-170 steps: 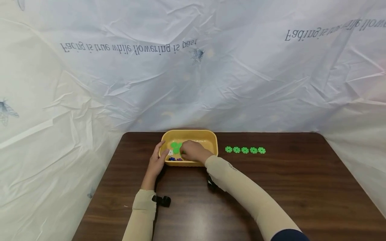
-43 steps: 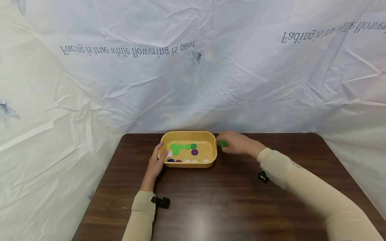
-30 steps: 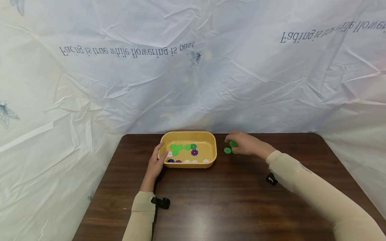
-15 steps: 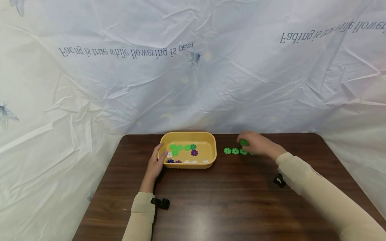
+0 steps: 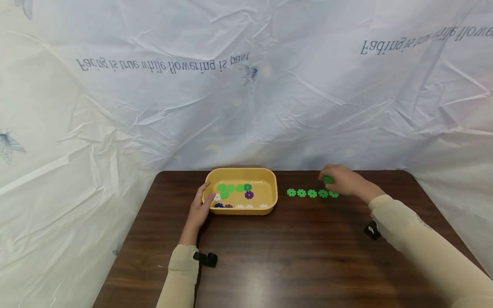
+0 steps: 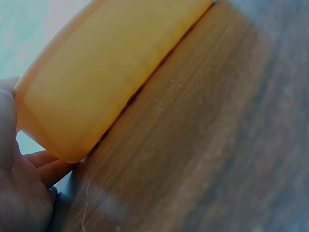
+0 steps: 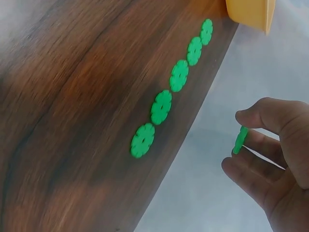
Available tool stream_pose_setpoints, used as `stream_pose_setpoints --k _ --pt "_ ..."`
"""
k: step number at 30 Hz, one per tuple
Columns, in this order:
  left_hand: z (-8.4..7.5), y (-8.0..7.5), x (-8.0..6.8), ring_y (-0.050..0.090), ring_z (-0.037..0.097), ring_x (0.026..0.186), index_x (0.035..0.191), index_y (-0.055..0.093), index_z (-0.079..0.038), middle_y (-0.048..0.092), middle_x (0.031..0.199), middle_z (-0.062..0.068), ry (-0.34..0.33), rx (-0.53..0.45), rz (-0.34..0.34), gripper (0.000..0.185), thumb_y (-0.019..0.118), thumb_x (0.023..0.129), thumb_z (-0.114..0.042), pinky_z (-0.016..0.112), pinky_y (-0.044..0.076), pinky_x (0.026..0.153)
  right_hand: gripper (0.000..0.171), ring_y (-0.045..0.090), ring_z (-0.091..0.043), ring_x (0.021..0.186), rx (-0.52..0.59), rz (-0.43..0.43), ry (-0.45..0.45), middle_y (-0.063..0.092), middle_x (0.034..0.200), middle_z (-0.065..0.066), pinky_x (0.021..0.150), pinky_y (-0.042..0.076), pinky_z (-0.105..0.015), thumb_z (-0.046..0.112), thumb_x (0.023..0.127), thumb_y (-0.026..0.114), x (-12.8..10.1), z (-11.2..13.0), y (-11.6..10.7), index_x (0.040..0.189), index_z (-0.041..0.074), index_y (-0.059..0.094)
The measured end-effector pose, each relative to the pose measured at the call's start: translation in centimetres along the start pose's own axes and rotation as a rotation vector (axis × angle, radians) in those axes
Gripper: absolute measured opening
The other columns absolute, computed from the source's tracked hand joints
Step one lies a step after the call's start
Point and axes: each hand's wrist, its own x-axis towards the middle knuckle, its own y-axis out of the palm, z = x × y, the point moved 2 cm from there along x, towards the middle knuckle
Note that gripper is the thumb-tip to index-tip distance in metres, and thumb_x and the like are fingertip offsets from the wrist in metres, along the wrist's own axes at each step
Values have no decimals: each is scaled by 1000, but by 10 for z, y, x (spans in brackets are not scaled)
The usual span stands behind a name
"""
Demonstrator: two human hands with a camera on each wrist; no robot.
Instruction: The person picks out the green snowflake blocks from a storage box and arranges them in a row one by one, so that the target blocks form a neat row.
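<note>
A green snowflake disc (image 7: 240, 140) is pinched between thumb and fingers of my right hand (image 5: 344, 179), held above the table near the right end of a row. That row has several green snowflake discs (image 5: 312, 193) lying flat side by side. My left hand (image 5: 199, 208) grips the left end of a yellow plastic tub (image 5: 272, 188), thumb at the rim and fingers along the outer wall, as the left wrist view shows. Inside the tub lie light green discs (image 5: 230, 188), a darker green one (image 5: 247, 187), a purple one (image 5: 249, 195), a blue one (image 5: 219, 205) and white ones (image 5: 263, 206).
The tub and the row stand near the back edge of a dark brown wooden table (image 5: 292, 256). Behind the table hangs a pale printed sheet (image 5: 246, 128). Dark straps with small cameras (image 5: 209, 259) sit on the forearms.
My right hand has left the tub and moved right along the row, carrying a green snowflake disc. The left hand and tub stay almost where they were.
</note>
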Motion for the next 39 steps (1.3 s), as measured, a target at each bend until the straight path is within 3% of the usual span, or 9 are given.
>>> stream_pose_setpoints --k 6,22,35,39 --pt "0 0 0 25 34 146 153 34 -15 28 159 14 3 4 3 57 52 103 -35 56 21 115 23 61 -35 103 -25 -7 16 64 113 -14 82 51 -51 3 86 70 -10 -11 -1 109 5 70" --pt "1 0 2 25 34 146 153 34 -17 26 160 14 -6 16 6 59 52 102 -40 57 22 115 23 59 -24 87 -18 0 63 61 109 -16 69 50 -42 2 85 70 -26 -31 4 107 4 69" --pt "-1 0 0 27 35 145 153 34 -16 28 159 15 -12 32 2 60 52 102 -41 58 24 114 22 61 -32 90 13 38 76 64 104 -15 70 50 -45 -1 86 70 -28 -44 18 107 0 68" --pt "6 0 4 26 35 145 153 35 -18 28 159 14 -3 24 -4 58 52 102 -40 57 23 114 22 61 -33 92 -2 58 91 65 104 -15 73 50 -48 1 85 70 -28 -50 22 107 0 68"
